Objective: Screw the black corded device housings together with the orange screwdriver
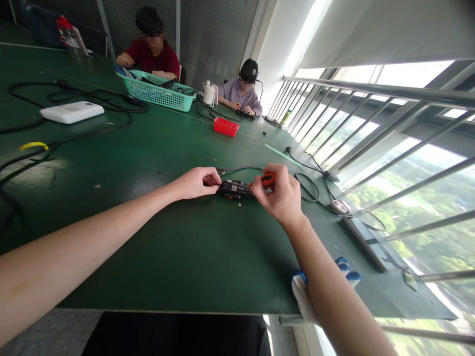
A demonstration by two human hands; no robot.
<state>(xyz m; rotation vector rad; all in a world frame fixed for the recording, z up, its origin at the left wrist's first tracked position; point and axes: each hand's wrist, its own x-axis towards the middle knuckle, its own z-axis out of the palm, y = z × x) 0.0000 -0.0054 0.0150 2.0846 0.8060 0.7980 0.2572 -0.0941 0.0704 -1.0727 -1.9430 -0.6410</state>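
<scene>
A long black handheld device [235,189] with a small orange detail lies on the green table between my hands. My left hand [198,183] is closed in a pinch at its left end; the fingertips partly hide what they grip. In my right hand [280,193] is an orange-and-black screwdriver [267,180], held over the right end of the device. The screwdriver's tip is hidden by my fingers. A thin dark cable [241,169] runs just behind the device, with a small brass-coloured bit [222,173] near my left fingertips.
A red tray [226,127] and a teal basket [159,94] stand farther back, near two seated people. A white box [72,112] and black cables lie left. Right are a coiled cord [308,188], a flat dark panel [365,242] and railing. Blue-white gloves [302,296] lie under my right forearm.
</scene>
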